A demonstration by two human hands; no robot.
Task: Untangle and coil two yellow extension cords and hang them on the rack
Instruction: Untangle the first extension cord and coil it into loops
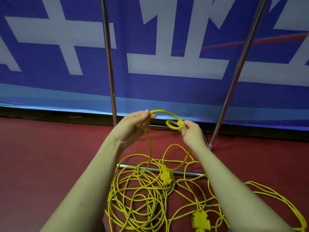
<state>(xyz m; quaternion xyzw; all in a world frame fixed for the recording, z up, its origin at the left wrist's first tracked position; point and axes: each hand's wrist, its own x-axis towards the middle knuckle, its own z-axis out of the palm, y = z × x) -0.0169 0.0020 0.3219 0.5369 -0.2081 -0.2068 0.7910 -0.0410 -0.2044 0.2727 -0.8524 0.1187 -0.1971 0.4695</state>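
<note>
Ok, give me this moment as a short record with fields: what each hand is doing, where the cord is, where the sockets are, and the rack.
left hand: left hand grips the yellow cord
right hand: right hand pinches a small loop in the same cord
cord between hands: arches from one hand to the other
cord pile: tangled cords on the red floor
socket blocks: one by the rack base bar, one nearer the camera
rack: two metal poles, nothing hung in view
</note>
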